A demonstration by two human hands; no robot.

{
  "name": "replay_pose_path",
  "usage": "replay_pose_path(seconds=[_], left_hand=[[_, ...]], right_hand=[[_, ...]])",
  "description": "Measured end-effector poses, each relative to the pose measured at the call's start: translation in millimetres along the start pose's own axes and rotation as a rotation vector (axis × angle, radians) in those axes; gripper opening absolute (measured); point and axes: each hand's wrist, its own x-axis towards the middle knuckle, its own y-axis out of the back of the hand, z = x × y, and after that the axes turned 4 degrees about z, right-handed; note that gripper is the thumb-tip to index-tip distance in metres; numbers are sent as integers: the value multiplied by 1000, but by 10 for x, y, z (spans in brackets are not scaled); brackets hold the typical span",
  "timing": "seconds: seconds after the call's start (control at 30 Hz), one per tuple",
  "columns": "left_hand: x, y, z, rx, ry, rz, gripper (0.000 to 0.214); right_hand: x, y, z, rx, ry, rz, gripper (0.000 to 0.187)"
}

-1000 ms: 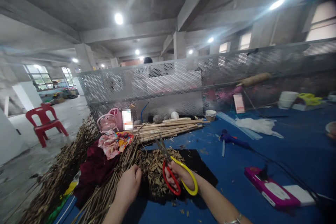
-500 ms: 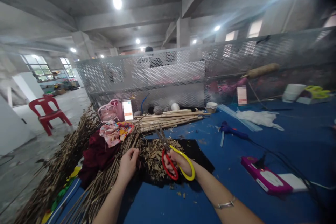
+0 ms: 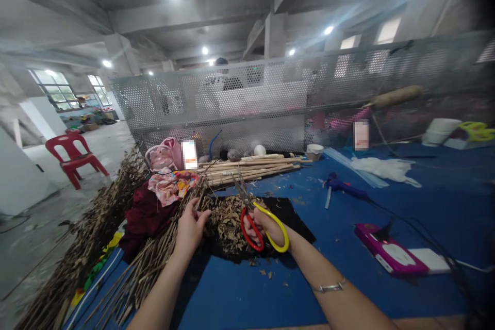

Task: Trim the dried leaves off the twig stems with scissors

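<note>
My right hand [image 3: 266,224] grips a pair of scissors [image 3: 276,245] with one red and one yellow handle; the blades point away from me, slightly parted. Beneath them a heap of dry leaf pieces [image 3: 226,216] lies on a black cloth [image 3: 296,221]. My left hand [image 3: 191,227] is at the right side of a bundle of dry stems [image 3: 154,258], thumb and fingers apart, with nothing visible in it. Whether its fingertips touch the stems I cannot tell.
Wooden sticks [image 3: 251,170] lie behind the heap. A dark red cloth [image 3: 145,221] and a pink bag [image 3: 166,154] are at left. On the blue table [image 3: 232,294] at right are a glue gun [image 3: 344,185], a magenta device [image 3: 390,252] with cables and a white glove [image 3: 386,169]. A perforated metal screen [image 3: 263,98] stands behind.
My left hand has opened from a pinch and moved slightly up, its thumb now apart from the fingers. My right hand still holds the scissors, and the view has shifted a little.
</note>
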Motion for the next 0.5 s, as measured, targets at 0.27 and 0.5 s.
replay_pose_path(seconds=[0.27,0.5], left_hand=[[-181,283,176,128,-7,-37,40],[-1091,1345,22,291,273,-268,50]], right_hand=[[-6,57,-87,33,-20,21,59],[-33,105,-157,104,79,68,59]])
